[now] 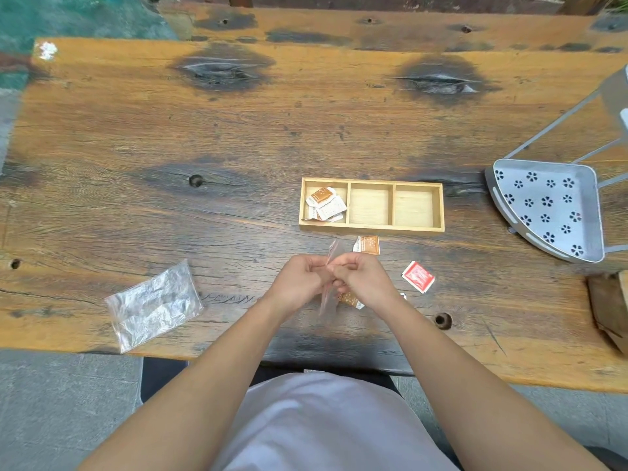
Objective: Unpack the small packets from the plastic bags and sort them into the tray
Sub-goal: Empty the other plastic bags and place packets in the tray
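Where print shows on the packets it is too small to read; only colours come through. Left hand [299, 277] and right hand [362, 275] are both clenched on one clear plastic bag [329, 300], pinched between them near the table's [238, 137] near edge, at its middle. The bag's top pokes up above the knuckles; the rest hangs below them.

Wooden tray [371, 228], three compartments in a row, sits just beyond the hands toward the table's middle. Left compartment holds a heap of orange-and-white packets [325, 203]; middle and right compartments show bare wood.

Loose on the table: one orange packet [367, 245] between the tray's near wall and the right hand; one red packet [418, 277] right of the right hand, apart from it; another orange packet [350, 299] partly hidden beneath the right hand.

A second clear bag [154, 305], flat and crumpled, lies near the near edge toward the left corner, well apart from the hands.

Grey metal rack [547, 209] with flower-shaped cut-outs stands at the right edge, apart from the tray. Far half of the table is open wood, knots and dark stains only.
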Demonstrator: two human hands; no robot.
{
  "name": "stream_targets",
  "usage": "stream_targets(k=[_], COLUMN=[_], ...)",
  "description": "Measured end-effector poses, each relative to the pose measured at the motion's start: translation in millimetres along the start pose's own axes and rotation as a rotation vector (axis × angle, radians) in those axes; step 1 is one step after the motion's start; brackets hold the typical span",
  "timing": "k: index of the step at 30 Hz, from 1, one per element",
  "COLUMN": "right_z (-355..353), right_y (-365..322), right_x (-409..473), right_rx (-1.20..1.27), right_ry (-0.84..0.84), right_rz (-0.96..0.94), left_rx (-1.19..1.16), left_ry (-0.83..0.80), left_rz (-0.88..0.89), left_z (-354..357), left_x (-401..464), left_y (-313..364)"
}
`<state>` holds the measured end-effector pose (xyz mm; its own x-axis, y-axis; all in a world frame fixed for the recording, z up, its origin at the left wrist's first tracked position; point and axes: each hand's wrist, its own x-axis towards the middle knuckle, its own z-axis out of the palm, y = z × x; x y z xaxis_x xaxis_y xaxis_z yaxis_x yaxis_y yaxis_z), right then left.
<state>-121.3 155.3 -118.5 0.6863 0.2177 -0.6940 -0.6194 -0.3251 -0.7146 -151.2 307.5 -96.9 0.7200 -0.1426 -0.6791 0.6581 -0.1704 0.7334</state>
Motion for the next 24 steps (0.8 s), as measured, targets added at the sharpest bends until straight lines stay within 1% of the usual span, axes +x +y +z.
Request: stream_targets(k=[4, 5, 7, 9, 11, 13, 16, 19, 22, 24], right_z=[1.5, 1.7, 2.8, 5.1, 6.8, 1.2, -16.2, -17.0, -8.2, -12.2], right_y=[-3.3, -5.3, -8.4, -9.6, -7.8, -3.4, 6.5, 4.9, -6.3, -7.4], right_x=[-2.1, -2.6, -1.8, -1.2, -2.8, -4.2, -2.3, 0.1, -0.7, -0.8], right_rx=[-0.125, -0.173, -0.299, -0.362, -0.339, -0.309, -0.195, -0.111, -0.044, -0.001], right_ry=[-0.020, 0.000, 0.073, 0.098, 0.094, 0.128, 0.226, 0.218, 0.188, 0.221], right_rz=[-0.026, -0.047, -0.108, -0.155, -0.154, -0.105, 0.023, 0.044, -0.002, -0.007], left_rx=[0.527, 0.616, 0.685, 0.668, 0.610, 0.526, 0.380, 0.357, 0.161, 0.108], left_ry=[0.048, 0.087, 0.164, 0.193, 0.225, 0.286, 0.363, 0.337, 0.323, 0.346], left_rz=[0.098, 0.101, 0.099, 0.104, 0.093, 0.034, -0.052, -0.053, -0.079, -0.082], left_z=[2.2, 2.3, 1.7, 2.2, 1.0, -7.6, -23.9, -19.4, -7.7, -8.3], left_x=[1.3, 2.4, 4.3, 5.0, 4.6, 6.1, 7.3, 6.9, 4.8, 5.1], left_y=[10.1, 12.4, 13.6, 14.0, 14.5, 13.3, 7.5, 11.1, 21.4, 22.4])
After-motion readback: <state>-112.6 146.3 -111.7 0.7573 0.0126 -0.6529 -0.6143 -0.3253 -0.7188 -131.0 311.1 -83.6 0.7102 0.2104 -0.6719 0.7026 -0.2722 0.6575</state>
